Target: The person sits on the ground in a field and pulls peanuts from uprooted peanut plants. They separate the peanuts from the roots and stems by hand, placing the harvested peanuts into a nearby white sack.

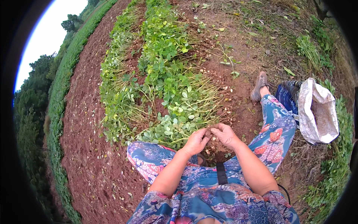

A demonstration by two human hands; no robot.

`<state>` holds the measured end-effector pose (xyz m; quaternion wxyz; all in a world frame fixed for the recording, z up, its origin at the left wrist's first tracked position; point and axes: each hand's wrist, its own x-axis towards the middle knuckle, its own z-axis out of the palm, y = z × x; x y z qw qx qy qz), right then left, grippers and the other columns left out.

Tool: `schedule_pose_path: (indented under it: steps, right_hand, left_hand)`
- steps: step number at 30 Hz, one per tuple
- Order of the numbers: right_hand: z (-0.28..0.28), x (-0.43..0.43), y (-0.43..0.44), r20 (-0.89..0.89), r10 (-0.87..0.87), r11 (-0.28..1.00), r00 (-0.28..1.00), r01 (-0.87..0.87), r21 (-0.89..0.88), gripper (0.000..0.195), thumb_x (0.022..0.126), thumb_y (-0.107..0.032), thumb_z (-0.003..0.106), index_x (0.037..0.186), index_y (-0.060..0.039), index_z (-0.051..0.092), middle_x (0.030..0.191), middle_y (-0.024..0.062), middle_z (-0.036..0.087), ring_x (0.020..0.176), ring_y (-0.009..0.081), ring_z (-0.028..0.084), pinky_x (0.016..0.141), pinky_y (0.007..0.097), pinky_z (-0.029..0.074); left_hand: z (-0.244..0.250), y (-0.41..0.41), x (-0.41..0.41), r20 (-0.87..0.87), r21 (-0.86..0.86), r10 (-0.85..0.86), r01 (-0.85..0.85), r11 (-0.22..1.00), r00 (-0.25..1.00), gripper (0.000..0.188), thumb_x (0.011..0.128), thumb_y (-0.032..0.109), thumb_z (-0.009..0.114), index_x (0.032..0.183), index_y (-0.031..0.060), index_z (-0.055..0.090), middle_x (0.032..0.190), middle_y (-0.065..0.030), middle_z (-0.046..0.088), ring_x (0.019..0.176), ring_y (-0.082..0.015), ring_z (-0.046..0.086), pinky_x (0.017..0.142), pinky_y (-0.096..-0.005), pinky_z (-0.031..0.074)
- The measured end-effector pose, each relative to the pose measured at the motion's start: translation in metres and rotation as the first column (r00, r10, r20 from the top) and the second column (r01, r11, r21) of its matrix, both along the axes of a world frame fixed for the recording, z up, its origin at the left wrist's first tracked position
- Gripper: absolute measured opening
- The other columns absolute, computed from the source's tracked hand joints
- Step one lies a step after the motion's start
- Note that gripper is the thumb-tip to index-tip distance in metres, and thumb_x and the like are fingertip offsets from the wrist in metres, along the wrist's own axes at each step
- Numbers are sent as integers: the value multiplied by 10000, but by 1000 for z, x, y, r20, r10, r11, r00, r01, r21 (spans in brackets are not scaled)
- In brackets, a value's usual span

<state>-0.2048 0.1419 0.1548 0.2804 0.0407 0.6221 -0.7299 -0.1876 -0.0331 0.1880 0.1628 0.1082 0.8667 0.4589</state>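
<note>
Between the person's bent legs, my left hand (197,141) and my right hand (225,135) meet at the root end of an uprooted peanut plant. The fingers of both are closed around soil-covered roots (209,131); which pods they touch is too small to tell. Leafy stems of peanut plants (173,127) lie just beyond and to the left of my left hand. Pale peanut pods (207,151) show on the ground below the hands. More pulled plants (165,56) stretch away in rows, with pods along their root ends at the right.
An open white woven sack (306,112) stands right of the outstretched leg, against a dark blue patterned cloth item (286,96). A shoe (260,85) rests on the soil beyond the knee. Bare reddish soil (95,134) strewn with pale bits lies left, bordered by a green crop strip (57,117).
</note>
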Motion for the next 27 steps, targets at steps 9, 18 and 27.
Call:
schedule_pose_path:
  steps: [9, 18, 27]
  right_hand:
    - [6, -7, 29, 431, -92, 948, 898, 211, -237, 151, 929, -189, 508, 974, -56, 563, 809, 32, 600, 518, 53, 446, 409, 194, 331]
    - [-4, -15, 17, -208, -67, 875, 976, 158, 458, 148, 828, -159, 669, 870, -18, 650, 642, 3, 580, 512, 65, 501, 447, 224, 400]
    - [152, -6, 233, -859, -405, 283, 313, 936, 208, 151, 897, -140, 598, 986, -18, 596, 794, -1, 553, 658, 50, 511, 545, 174, 425]
  left_hand:
    - [2, -5, 8, -5, -117, -138, 137, 984, 990, 269, 804, 74, 559, 1069, 31, 568, 936, -176, 597, 896, -362, 567, 771, -400, 461]
    - [-3, 3, 0, 75, -123, -99, 107, 987, 992, 230, 860, 214, 600, 861, -16, 597, 709, -179, 611, 624, -311, 575, 617, -362, 475]
    - [-19, 0, -24, 158, -258, 35, 7, 966, 987, 373, 881, 355, 572, 927, -6, 654, 714, -216, 623, 663, -320, 615, 658, -378, 480]
